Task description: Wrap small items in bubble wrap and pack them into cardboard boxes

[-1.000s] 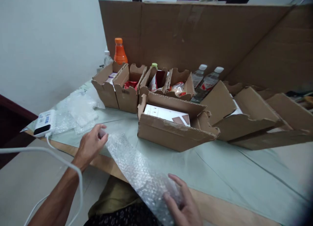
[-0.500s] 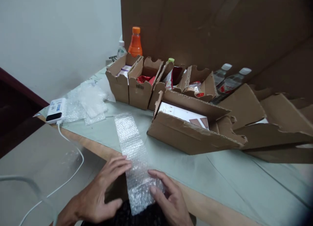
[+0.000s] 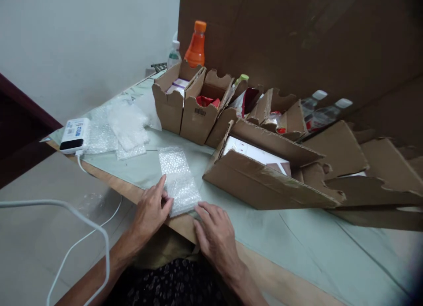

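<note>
A strip of clear bubble wrap (image 3: 177,178) lies on the pale green cloth at the table's near edge. My left hand (image 3: 150,210) rests at its near left corner, fingers flat and touching the wrap. At the near right corner my right hand (image 3: 214,229) lies flat on the cloth, fingertips at the wrap's edge. Neither hand grips anything. Just right of the wrap sits an open cardboard box (image 3: 264,182) with a white carton (image 3: 254,154) inside.
A row of small open cardboard boxes (image 3: 194,107) holds packets at the back. An orange bottle (image 3: 196,45) and clear bottles (image 3: 325,112) stand behind. More bubble wrap (image 3: 127,129) and a white device (image 3: 74,134) with a cable lie left. Flattened cardboard (image 3: 370,173) fills the right.
The bubble wrap strip went from hanging over the table edge to lying on the cloth, looking shorter. Both hands moved forward with it. The camera panned left.
</note>
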Tool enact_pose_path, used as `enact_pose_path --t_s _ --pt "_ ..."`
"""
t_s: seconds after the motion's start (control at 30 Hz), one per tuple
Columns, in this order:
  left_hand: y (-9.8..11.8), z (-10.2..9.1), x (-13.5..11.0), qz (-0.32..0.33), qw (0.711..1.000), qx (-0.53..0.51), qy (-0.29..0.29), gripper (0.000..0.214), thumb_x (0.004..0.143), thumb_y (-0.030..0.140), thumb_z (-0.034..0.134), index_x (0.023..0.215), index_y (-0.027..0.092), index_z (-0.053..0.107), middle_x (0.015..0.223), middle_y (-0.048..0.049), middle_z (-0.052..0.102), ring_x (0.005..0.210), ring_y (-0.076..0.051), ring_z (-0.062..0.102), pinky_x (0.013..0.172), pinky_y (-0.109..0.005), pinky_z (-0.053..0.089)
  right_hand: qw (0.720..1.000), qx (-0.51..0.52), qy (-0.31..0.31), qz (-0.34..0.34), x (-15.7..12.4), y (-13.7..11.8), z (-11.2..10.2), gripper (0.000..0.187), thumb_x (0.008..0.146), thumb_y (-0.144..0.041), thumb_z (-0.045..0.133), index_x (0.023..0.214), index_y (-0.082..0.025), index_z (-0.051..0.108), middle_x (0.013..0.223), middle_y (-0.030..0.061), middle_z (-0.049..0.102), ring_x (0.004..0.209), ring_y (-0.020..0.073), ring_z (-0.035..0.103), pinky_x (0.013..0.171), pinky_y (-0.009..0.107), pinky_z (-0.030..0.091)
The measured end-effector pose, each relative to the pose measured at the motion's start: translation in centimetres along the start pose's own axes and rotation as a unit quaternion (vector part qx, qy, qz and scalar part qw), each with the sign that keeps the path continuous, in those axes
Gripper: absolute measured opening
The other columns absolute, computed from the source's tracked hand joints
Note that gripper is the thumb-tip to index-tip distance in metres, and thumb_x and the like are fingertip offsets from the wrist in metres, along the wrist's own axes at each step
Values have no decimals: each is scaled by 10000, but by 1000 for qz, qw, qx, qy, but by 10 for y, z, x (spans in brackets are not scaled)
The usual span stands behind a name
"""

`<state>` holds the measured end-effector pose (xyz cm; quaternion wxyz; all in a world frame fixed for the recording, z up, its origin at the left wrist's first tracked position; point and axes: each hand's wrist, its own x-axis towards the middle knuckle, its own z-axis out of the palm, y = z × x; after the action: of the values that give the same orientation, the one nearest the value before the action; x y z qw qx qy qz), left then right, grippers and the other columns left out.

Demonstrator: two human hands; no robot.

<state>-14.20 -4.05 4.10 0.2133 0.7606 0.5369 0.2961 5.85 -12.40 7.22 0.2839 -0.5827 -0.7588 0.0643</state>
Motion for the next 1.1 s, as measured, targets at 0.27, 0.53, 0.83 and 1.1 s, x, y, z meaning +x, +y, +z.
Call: enact_pose_path --t_s 0.27,0.53,0.83,1.1 --pt "2 -22 -15 54 995 79 34 558 898 322 609 1424 209 462 1121 -117 663 1050 -303 616 938 -475 495 988 -51 -108 -98 28 21 15 386 872 -32 524 1197 -189 660 1419 138 614 1361 323 489 993 498 429" --pt "10 -23 -30 81 996 -37 0 265 936 219 539 1166 217 671 958 -65 745 880 -219 681 810 -371 555 981 83 -175 -4 53 13 -2 272 978 -161 500 1177 -232 671 1081 47 776 966 212 706 893 384 513" --pt "-4 -13 -7 24 999 43 15 271 910 265 565 1143 184 678 831 -53 689 814 -241 653 784 -396 549 994 -21 -14 -104 34 18 5 292 944 -159 552 1218 -205 643 1241 129 704 1168 287 617 894 439 483" --pt "1 -25 -23 88 996 -30 -3 325 917 258 582 1236 229 631 1111 -94 712 1032 -259 646 920 -442 520 984 110 -122 -68 60 18 8 286 981 -160 513 1214 -237 661 1048 49 776 999 211 678 917 400 488"
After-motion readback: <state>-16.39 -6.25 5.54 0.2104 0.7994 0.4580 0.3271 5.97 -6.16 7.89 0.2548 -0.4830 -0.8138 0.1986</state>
